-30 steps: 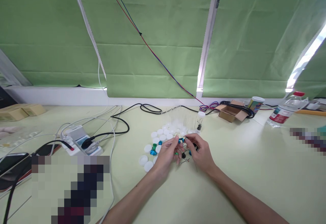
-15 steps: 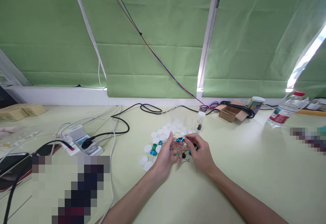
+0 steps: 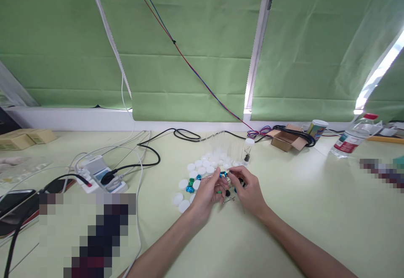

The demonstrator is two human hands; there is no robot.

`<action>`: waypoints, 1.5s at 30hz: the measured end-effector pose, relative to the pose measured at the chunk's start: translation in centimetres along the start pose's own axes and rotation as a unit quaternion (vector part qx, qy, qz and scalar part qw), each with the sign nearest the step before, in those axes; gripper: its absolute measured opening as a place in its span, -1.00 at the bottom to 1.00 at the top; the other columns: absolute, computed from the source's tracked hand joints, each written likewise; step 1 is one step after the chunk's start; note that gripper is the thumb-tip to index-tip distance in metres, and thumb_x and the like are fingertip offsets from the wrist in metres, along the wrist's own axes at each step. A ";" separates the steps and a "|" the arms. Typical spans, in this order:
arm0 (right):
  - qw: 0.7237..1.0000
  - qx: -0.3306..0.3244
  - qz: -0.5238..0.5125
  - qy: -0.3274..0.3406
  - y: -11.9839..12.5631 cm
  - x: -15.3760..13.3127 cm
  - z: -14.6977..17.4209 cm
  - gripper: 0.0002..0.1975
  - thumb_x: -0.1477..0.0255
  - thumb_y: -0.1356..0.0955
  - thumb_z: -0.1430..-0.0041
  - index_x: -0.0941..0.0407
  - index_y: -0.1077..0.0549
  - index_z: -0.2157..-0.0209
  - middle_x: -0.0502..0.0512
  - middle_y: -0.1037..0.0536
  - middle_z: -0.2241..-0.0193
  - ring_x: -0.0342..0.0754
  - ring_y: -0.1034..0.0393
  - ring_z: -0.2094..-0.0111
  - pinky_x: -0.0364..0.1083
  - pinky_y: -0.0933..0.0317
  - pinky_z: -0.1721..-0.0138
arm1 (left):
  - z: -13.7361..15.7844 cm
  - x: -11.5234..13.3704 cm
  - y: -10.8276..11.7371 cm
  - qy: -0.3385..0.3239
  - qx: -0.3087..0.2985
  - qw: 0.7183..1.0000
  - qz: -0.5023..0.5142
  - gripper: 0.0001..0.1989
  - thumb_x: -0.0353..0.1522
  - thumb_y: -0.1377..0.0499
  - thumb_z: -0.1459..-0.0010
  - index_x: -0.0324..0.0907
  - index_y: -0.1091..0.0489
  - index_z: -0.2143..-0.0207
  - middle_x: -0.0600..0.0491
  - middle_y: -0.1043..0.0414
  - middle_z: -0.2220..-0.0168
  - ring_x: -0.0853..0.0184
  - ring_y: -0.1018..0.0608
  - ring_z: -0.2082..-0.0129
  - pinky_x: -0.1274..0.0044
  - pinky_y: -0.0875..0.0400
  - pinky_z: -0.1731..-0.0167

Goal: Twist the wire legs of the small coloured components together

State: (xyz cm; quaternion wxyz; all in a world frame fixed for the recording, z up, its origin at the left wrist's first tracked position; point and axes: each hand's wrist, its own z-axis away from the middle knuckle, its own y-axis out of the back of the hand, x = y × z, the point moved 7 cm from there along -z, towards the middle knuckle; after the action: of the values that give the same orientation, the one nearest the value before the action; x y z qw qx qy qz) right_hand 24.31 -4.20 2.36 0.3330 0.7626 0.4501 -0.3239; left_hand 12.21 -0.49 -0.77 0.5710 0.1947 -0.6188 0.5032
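My left hand is closed, its thumb pressing a small shiny blue part with thin wire leads against the fingers. Leads stick out to the left past the thumb. At the right end of that part, my right hand pinches with thumb and forefinger; the exact spot is partly hidden. Under and between the hands lie small dark parts and loose wire leads. Left of my left hand are round white caps, a green part and another blue part.
Clear tubes stand behind the hands, beside a capped clear vial holding dark parts. To the right are an open cardboard box, a can and a water bottle. A power strip and cables occupy the left.
My left thumb has shifted right, over the blue part, covering more of it. Its thin leads now show left of the thumb. My right hand stays nearly in place.
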 end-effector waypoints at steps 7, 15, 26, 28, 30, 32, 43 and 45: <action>1.000 -0.011 -0.020 -0.004 -0.1 -0.2 0.0 -0.84 0.34 -0.30 -0.28 0.13 -0.44 0.28 0.05 -0.51 0.44 -0.07 -0.41 0.39 -0.10 -0.30 0.31 | 0.1 0.5 0.0 -0.032 0.006 0.999 -0.038 -0.57 -0.04 -0.21 -0.09 -0.26 -0.40 0.50 0.03 -0.36 0.50 0.46 -0.36 0.61 0.63 -0.20 0.67; 1.000 -0.014 -0.011 -0.016 -0.1 0.0 -0.1 -0.77 0.33 -0.28 -0.29 0.12 -0.40 0.42 -0.01 -0.41 0.54 -0.13 -0.30 0.50 -0.14 -0.22 0.40 | 0.5 0.9 -0.3 -0.042 0.013 0.997 -0.060 -0.53 0.00 -0.17 -0.09 -0.24 -0.37 0.55 0.04 -0.35 0.55 0.44 -0.36 0.63 0.61 -0.20 0.68; 0.999 -0.020 0.011 -0.023 -0.2 0.0 -0.2 -0.65 0.27 -0.25 -0.30 0.11 -0.30 0.55 -0.07 -0.31 0.64 -0.16 -0.20 0.59 -0.15 -0.13 0.48 | 0.3 0.8 -0.2 -0.039 0.024 0.997 -0.061 -0.52 0.01 -0.21 -0.04 -0.24 -0.37 0.59 0.06 -0.34 0.58 0.44 -0.35 0.64 0.60 -0.21 0.69; 0.999 -0.019 0.022 -0.024 -0.2 0.0 -0.2 -0.62 0.26 -0.24 -0.30 0.11 -0.28 0.58 -0.08 -0.29 0.66 -0.17 -0.18 0.60 -0.15 -0.11 0.49 | 0.3 0.8 -0.2 -0.041 0.025 0.997 -0.062 -0.52 0.01 -0.21 -0.04 -0.24 -0.37 0.59 0.06 -0.33 0.59 0.44 -0.34 0.65 0.60 -0.20 0.69; 0.999 -0.017 0.039 -0.025 -0.2 0.1 -0.2 -0.59 0.25 -0.23 -0.31 0.11 -0.26 0.60 -0.08 -0.28 0.68 -0.17 -0.16 0.61 -0.15 -0.09 0.50 | 0.3 0.8 -0.2 -0.044 0.024 0.997 -0.063 -0.52 0.01 -0.22 -0.03 -0.23 -0.36 0.60 0.05 -0.33 0.59 0.44 -0.34 0.64 0.60 -0.20 0.69; 0.998 -0.017 0.058 -0.025 -0.2 0.1 -0.2 -0.57 0.25 -0.21 -0.32 0.10 -0.24 0.61 -0.08 -0.26 0.70 -0.17 -0.15 0.62 -0.15 -0.08 0.51 | 0.3 0.7 -0.2 -0.044 0.024 0.997 -0.063 -0.52 0.01 -0.22 -0.02 -0.23 -0.36 0.61 0.05 -0.33 0.59 0.43 -0.34 0.64 0.60 -0.20 0.70; 0.998 -0.049 0.022 -0.034 -0.6 0.1 0.0 -0.74 0.26 -0.21 -0.35 0.10 -0.38 0.32 -0.07 -0.34 0.60 -0.13 -0.25 0.55 -0.14 -0.17 0.44 | 0.2 1.0 0.5 -0.061 0.058 0.996 -0.031 -0.54 -0.01 -0.23 -0.01 -0.23 -0.36 0.61 0.09 -0.30 0.61 0.46 -0.32 0.67 0.61 -0.14 0.71; 0.998 -0.059 0.012 -0.030 -0.7 0.1 0.1 -0.78 0.27 -0.22 -0.34 0.11 -0.38 0.18 -0.07 -0.36 0.57 -0.11 -0.29 0.52 -0.13 -0.21 0.40 | 0.2 1.0 0.6 -0.067 0.057 0.996 -0.028 -0.53 -0.01 -0.23 -0.01 -0.23 -0.36 0.61 0.10 -0.29 0.63 0.46 -0.32 0.67 0.61 -0.13 0.70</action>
State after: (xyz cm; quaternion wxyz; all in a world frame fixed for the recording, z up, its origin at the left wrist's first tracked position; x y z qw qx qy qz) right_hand 23.65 -3.96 2.10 0.3950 0.7369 0.4486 -0.3157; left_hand 11.36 -0.06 -0.10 0.5297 0.2773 -0.6208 0.5071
